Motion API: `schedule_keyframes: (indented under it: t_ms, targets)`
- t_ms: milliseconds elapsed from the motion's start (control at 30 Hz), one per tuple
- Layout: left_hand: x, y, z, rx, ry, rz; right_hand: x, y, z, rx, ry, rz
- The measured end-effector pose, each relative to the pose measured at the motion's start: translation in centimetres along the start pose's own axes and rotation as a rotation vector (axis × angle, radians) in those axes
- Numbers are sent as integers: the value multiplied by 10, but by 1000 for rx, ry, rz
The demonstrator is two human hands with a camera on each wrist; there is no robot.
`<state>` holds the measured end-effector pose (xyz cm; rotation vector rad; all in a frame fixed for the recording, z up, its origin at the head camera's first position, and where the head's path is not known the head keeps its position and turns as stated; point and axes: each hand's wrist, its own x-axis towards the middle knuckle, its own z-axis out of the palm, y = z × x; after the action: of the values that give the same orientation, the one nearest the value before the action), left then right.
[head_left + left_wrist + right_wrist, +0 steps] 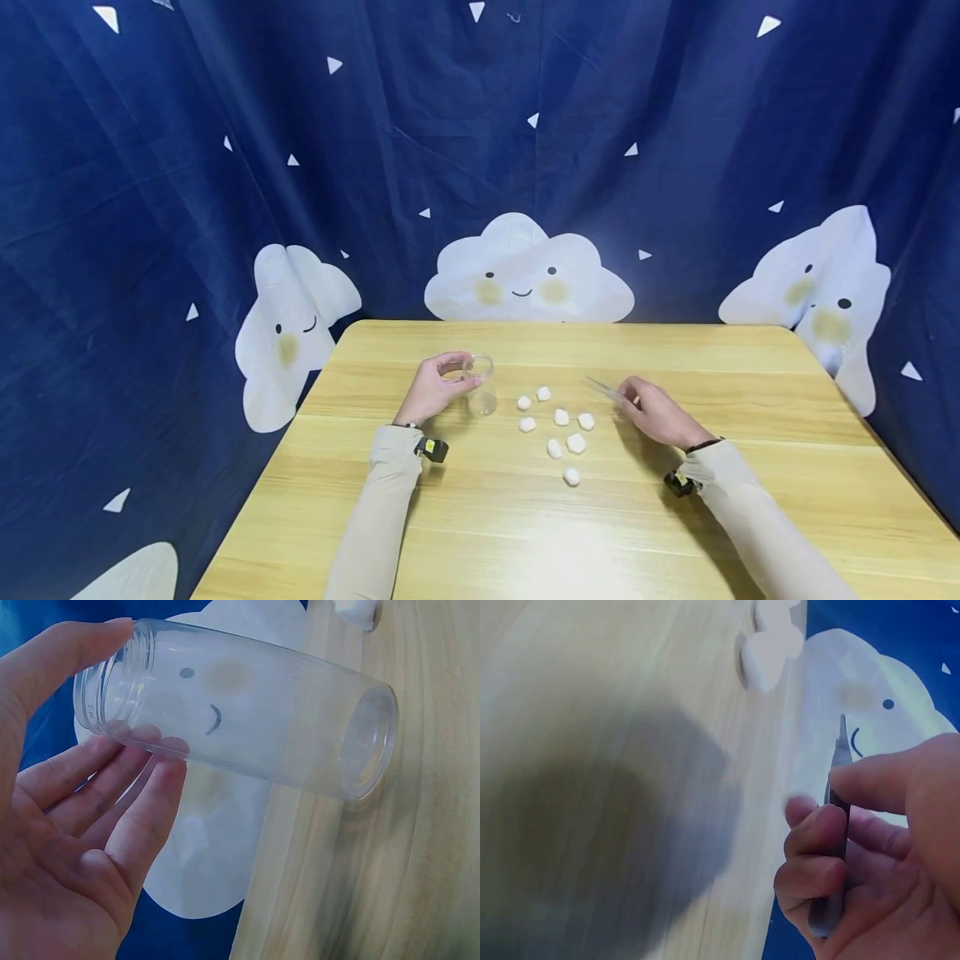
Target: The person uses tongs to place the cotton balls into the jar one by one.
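My left hand (442,387) grips a clear plastic jar (483,403) near its open, threaded mouth. In the left wrist view the thumb lies on one side of the jar (247,712) and the fingertips on the other, its round base close over the tabletop. Metal tweezers (841,756) are held in my right hand (660,414), thumb and fingers around the shaft. Their thin tips point left, over the table, in the head view. Between the hands lie several white cotton balls (576,443); the jar shows none inside.
The light wooden table (487,533) reaches back to a dark blue curtain (450,125) with white clouds and triangles. Each wrist wears a small black camera, the left camera (432,450) near the jar side.
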<state>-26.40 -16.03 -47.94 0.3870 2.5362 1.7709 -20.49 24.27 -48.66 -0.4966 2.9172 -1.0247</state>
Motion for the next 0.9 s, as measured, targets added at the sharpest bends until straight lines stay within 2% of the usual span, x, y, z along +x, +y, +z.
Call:
schedule_keyframes:
  t_ms: [300, 633, 900]
  targets:
    - [0, 0, 0, 10, 0, 0, -8, -4, -6, -41, -13, -58]
    - [-2, 2, 0, 10, -4, 2, -13, -8, -12, -112, -66, -73]
    - [0, 0, 0, 9, -6, -1, -14, -7, -13, -111, -125, -102]
